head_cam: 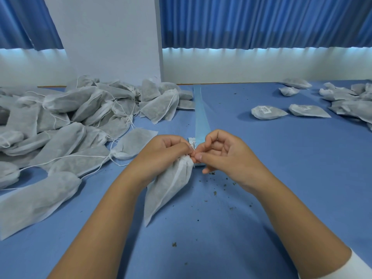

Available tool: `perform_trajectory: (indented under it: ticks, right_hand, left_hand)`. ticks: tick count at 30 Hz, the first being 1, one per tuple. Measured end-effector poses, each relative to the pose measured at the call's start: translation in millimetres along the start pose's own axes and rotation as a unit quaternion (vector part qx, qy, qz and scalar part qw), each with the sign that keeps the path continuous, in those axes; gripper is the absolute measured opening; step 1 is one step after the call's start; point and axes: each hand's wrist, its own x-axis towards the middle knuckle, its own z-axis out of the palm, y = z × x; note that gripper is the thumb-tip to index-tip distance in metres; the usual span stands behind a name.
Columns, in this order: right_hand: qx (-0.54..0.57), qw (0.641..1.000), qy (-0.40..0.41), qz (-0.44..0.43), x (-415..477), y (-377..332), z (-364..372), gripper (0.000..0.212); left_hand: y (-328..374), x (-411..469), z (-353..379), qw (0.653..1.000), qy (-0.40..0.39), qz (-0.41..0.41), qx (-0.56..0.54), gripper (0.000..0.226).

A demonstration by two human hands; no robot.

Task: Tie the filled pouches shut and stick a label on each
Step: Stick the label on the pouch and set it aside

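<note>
The left hand [169, 150] gripped the gathered neck of the pouch [171, 190], and the right hand [223, 156] pinched that neck between thumb and forefinger, just above the blue tabletop [281, 168]. The pouch was thin white fabric with dark grey fill showing through, puckered at the top and tapering to a lower corner. A pile of pouches [80, 117] with trailing strings lay to the left, and labelled pouches [267, 112] lay well apart to the right.
</note>
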Motion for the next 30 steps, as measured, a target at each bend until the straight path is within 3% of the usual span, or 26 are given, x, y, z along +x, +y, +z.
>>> perform_trajectory:
  ticks: [8, 13, 16, 25, 30]
  right_hand:
    - [-0.030, 0.999, 0.010, 0.008, 3.9, 2.6, 1.8, 0.020]
    - [0.008, 0.999, 0.043, -0.002, 4.4, 2.6, 4.6, 0.024]
    - [0.019, 0.999, 0.048, -0.018, 3.2, 4.5, 4.3, 0.027]
    - [-0.154, 0.981, 0.089, -0.077, 2.6, 14.1, 7.6, 0.025]
    - [-0.149, 0.983, 0.078, -0.077, 3.9, 13.2, 7.8, 0.024]
  left_hand:
    - [-2.6, 1.6, -1.0, 0.999, 0.023, 0.017, 0.039, 0.012]
    - [-5.8, 3.8, 3.4, 0.997, 0.036, 0.010, 0.067, 0.023]
    - [-8.1, 6.3, 2.7, 0.996, 0.043, 0.012, 0.079, 0.013]
    - [-13.7, 9.2, 0.3, 0.995, 0.039, 0.019, 0.091, 0.014]
    - [-13.3, 9.3, -0.8, 0.994, 0.039, 0.016, 0.101, 0.013]
